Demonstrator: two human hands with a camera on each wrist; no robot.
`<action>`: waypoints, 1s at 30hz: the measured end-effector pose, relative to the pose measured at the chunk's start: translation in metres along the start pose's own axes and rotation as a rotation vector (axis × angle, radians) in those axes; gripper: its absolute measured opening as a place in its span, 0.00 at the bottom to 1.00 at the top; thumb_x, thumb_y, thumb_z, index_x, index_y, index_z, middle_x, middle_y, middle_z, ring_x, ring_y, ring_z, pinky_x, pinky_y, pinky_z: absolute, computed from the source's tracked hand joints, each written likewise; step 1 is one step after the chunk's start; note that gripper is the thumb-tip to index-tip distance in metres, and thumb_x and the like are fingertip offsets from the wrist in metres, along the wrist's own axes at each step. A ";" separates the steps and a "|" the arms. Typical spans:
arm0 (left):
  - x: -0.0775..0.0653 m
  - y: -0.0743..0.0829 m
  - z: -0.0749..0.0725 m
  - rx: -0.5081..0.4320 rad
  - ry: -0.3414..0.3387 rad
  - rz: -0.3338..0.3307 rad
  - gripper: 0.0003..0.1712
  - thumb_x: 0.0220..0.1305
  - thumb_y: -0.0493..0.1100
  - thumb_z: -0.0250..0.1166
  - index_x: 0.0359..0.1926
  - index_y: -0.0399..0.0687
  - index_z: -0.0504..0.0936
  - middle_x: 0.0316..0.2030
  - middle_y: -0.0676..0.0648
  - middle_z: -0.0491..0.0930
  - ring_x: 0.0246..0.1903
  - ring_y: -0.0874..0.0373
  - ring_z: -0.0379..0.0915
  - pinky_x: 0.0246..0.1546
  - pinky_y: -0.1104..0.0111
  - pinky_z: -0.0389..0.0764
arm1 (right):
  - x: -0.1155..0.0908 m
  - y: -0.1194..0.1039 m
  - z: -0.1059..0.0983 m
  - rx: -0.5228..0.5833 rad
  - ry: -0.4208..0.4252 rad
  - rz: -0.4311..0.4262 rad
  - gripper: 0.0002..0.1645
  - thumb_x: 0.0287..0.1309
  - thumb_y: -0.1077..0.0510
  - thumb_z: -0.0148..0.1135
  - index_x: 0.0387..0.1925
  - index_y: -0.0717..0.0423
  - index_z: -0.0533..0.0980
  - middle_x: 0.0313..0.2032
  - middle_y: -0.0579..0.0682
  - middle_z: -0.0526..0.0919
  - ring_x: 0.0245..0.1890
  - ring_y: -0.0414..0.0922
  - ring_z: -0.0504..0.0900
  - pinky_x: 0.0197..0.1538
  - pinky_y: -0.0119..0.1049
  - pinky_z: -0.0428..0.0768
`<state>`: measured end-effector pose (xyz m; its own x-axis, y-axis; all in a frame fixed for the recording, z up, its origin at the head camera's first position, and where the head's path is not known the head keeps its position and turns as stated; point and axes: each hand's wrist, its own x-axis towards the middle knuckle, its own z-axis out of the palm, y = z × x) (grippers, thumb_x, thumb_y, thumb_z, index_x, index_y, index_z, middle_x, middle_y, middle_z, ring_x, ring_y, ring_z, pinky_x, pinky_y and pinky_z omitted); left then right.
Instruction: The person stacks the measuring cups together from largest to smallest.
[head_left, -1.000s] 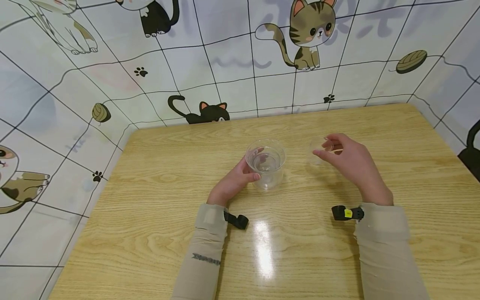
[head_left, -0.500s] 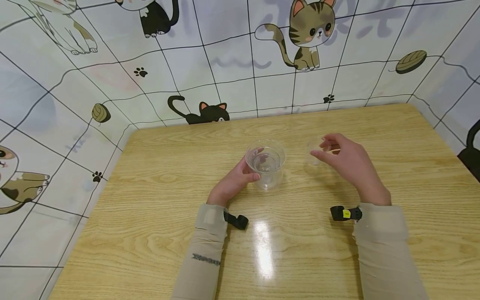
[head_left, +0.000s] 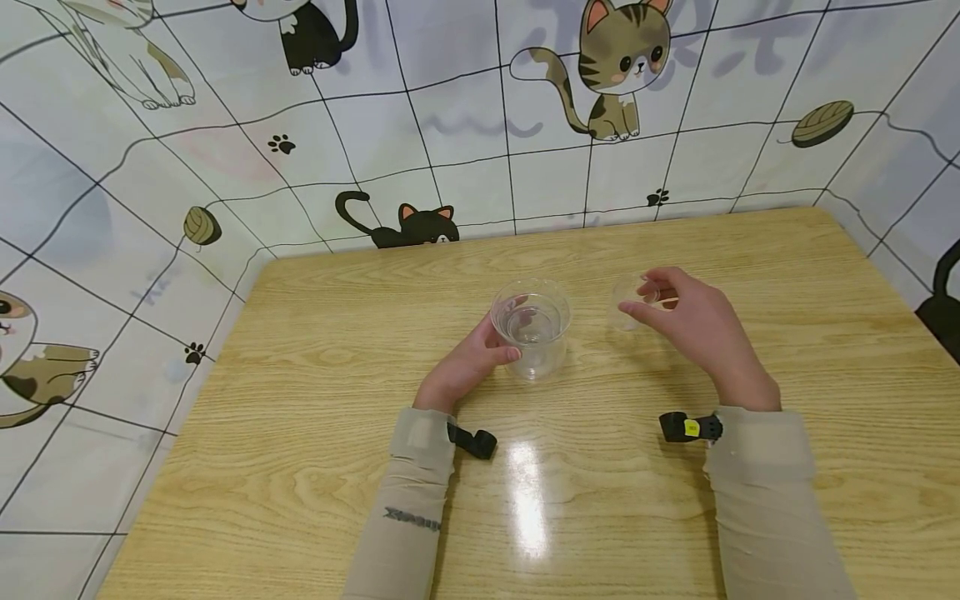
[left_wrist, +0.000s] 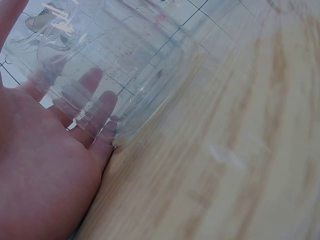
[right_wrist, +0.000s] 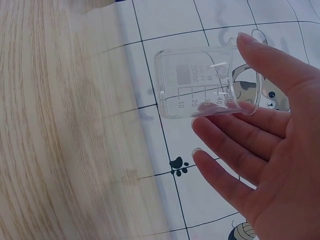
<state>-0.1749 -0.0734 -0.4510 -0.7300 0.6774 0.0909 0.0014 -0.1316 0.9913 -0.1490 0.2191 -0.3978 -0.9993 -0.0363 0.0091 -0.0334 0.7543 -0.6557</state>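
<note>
A clear container with a wide rim (head_left: 534,360) stands on the table left of centre, with clear liquid showing inside. My left hand (head_left: 471,362) holds it from the left side, thumb in front and fingers behind; in the left wrist view the fingers show through the wall of the container (left_wrist: 135,65). To the right, my right hand (head_left: 697,321) pinches a small clear beaker (head_left: 624,304) by its rim. Seen from the right wrist, the beaker (right_wrist: 192,82) carries 50 ml markings and looks to have no liquid in it. Thumb and fingers sit at its mouth.
Both hands are over a wooden table (head_left: 337,333), whose far edge meets a wall covering (head_left: 465,183) with printed cats and grid lines. Black straps circle both wrists, the right strap (head_left: 690,427) with a yellow mark. A bright reflection lies on the table between the forearms.
My right hand has shifted slightly left with the beaker, a little closer to the wide container. The left hand and its container have stayed in place.
</note>
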 end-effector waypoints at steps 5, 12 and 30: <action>-0.001 0.000 0.000 0.005 0.003 -0.002 0.41 0.57 0.33 0.58 0.67 0.50 0.48 0.64 0.36 0.53 0.63 0.43 0.48 0.58 0.59 0.58 | 0.000 0.000 0.001 -0.005 0.005 -0.003 0.48 0.45 0.27 0.52 0.58 0.55 0.62 0.47 0.52 0.72 0.50 0.53 0.69 0.46 0.52 0.67; -0.001 -0.001 0.000 0.007 0.004 -0.004 0.40 0.56 0.30 0.55 0.67 0.50 0.48 0.64 0.36 0.53 0.63 0.43 0.48 0.58 0.58 0.58 | 0.000 0.000 0.001 -0.002 0.006 -0.007 0.48 0.44 0.27 0.52 0.58 0.55 0.63 0.46 0.52 0.72 0.50 0.53 0.69 0.47 0.52 0.67; -0.001 -0.002 0.000 0.015 0.005 -0.003 0.40 0.56 0.29 0.54 0.67 0.50 0.48 0.64 0.37 0.53 0.63 0.43 0.49 0.58 0.58 0.58 | 0.001 -0.001 0.004 0.013 -0.006 -0.014 0.47 0.45 0.28 0.53 0.58 0.56 0.62 0.47 0.52 0.73 0.50 0.52 0.69 0.47 0.51 0.67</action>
<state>-0.1747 -0.0739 -0.4529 -0.7335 0.6740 0.0875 0.0094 -0.1186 0.9929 -0.1496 0.2159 -0.4004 -0.9986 -0.0504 0.0141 -0.0470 0.7452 -0.6652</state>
